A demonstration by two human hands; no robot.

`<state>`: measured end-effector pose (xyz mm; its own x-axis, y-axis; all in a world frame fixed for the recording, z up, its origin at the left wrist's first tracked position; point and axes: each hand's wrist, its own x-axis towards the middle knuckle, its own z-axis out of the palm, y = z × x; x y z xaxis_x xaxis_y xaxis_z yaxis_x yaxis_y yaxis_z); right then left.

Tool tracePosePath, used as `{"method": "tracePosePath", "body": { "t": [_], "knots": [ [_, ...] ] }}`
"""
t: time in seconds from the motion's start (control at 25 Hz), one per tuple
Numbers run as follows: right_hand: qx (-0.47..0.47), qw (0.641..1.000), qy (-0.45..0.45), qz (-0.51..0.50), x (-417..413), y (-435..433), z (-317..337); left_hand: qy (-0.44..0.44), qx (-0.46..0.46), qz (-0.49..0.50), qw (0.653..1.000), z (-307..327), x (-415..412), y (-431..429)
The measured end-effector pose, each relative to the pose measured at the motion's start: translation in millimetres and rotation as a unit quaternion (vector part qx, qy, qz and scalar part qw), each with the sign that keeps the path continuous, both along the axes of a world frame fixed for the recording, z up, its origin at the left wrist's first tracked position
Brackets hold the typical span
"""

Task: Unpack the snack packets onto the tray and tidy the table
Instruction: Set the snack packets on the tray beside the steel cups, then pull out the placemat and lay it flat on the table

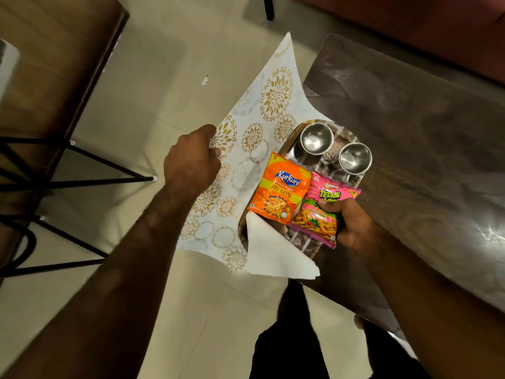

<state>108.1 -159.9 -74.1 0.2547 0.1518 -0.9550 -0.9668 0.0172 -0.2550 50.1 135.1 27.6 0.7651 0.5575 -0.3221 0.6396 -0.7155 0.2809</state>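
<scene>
The right hand is gripping the pink packet at the tray's near edge, seemingly placing it, while the left hand is pinching the patterned wrapping sheet, probably due off next.

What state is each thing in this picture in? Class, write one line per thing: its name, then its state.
orange packet: sealed, lying on the tray.
pink packet: sealed, gripped by the right hand.
two steel cups: upright, empty, on the tray.
tray: on the table's edge.
patterned sheet: pulled up off the table by the left hand.
white napkin: overhanging the tray's near rim.
</scene>
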Motion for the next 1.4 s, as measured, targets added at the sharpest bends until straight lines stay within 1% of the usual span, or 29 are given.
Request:
{"method": "tracePosePath", "body": {
  "t": [0.12,0.28,0.36,0.4,0.44,0.48,0.52,0.56,0.6,0.72,0.8,0.88,0.96,1.0,1.04,1.12,1.16,1.24,1.4],
  "knots": [
    [-0.020,0.999,0.003,0.025,1.7,0.0,4.2,-0.017,0.019,-0.014,1.000,23.8,-2.1,8.8],
    [-0.053,0.995,-0.020,0.078,1.5,-1.8,25.9,-0.029,0.034,-0.025,0.999,52.7,-5.7,11.0],
    [-0.055,0.994,-0.041,0.086,-3.6,-6.9,41.9,-0.033,0.043,-0.026,0.998,70.6,-4.2,12.1],
    [-0.078,0.988,-0.091,0.097,-7.6,-10.5,49.5,-0.039,0.047,-0.026,0.998,80.7,-3.0,13.7],
    [-0.133,0.963,-0.182,0.147,-9.1,-13.4,61.0,-0.046,0.050,-0.026,0.997,91.8,-1.7,15.6],
    [-0.218,0.905,-0.281,0.233,-7.6,-15.7,72.6,-0.053,0.050,-0.029,0.997,102.9,-0.2,17.3],
    [-0.307,0.822,-0.359,0.317,-4.4,-15.0,88.1,-0.056,0.052,-0.037,0.996,112.6,2.0,18.2],
    [-0.346,0.760,-0.411,0.365,0.1,-12.0,101.9,-0.057,0.055,-0.044,0.996,121.9,4.5,18.2],
    [-0.343,0.737,-0.445,0.377,5.5,-6.0,116.4,-0.057,0.059,-0.050,0.995,130.5,6.6,17.3],
    [-0.306,0.715,-0.536,0.329,34.9,14.2,160.8,-0.070,0.056,-0.062,0.994,163.3,12.0,14.2],
    [-0.276,0.718,-0.570,0.289,62.7,25.0,193.2,-0.090,0.043,-0.079,0.992,186.1,15.0,14.7],
    [-0.246,0.731,-0.584,0.252,93.1,31.1,225.9,-0.105,0.010,-0.119,0.987,207.2,18.1,15.7],
    [-0.218,0.744,-0.585,0.239,116.7,29.0,250.3,-0.116,-0.050,-0.158,0.979,222.9,23.1,15.3],
    [-0.192,0.758,-0.580,0.228,123.9,24.1,260.9,-0.122,-0.084,-0.175,0.973,229.2,25.1,13.8],
    [-0.164,0.771,-0.575,0.220,128.3,16.8,268.3,-0.125,-0.122,-0.185,0.967,233.3,27.0,12.5],
    [-0.136,0.782,-0.562,0.232,126.6,-4.6,278.4,-0.127,-0.196,-0.192,0.953,236.7,30.5,9.5],
    [-0.124,0.789,-0.555,0.233,123.0,-19.1,278.4,-0.123,-0.221,-0.194,0.948,235.9,32.7,6.6],
    [-0.088,0.816,-0.533,0.205,109.1,-49.6,274.5,-0.102,-0.253,-0.195,0.942,230.9,38.8,-0.7],
    [-0.111,0.850,-0.494,0.145,88.8,-106.1,268.0,-0.025,-0.292,-0.231,0.928,219.3,53.0,-16.2]
  ]
}}
